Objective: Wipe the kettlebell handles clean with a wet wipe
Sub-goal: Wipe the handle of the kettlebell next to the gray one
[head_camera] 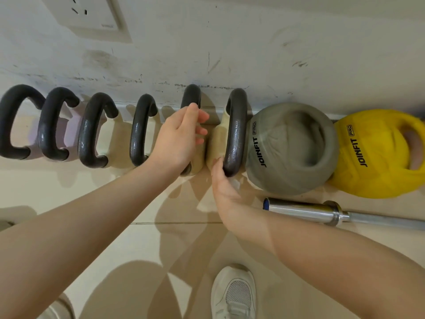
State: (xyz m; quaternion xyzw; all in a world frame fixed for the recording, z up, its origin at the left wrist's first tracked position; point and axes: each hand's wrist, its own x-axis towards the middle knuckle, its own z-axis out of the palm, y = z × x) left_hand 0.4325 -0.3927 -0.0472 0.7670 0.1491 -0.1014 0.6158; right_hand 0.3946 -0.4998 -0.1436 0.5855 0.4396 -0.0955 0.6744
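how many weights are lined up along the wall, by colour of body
Dark-handled kettlebells with pale lilac bodies: 2
Dark-handled kettlebells with cream bodies: 4
Grey soft JOINFIT kettlebell: 1
Yellow soft JOINFIT kettlebell: 1
Total: 8

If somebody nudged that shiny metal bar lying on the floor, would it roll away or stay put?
The metal bar would probably roll: it is round and lies flat on smooth floor tiles. It looks like solid steel, so likely heavy and quite rigid. Its polished surface may be slippery to grip. The raised collar might make it roll in a curve.
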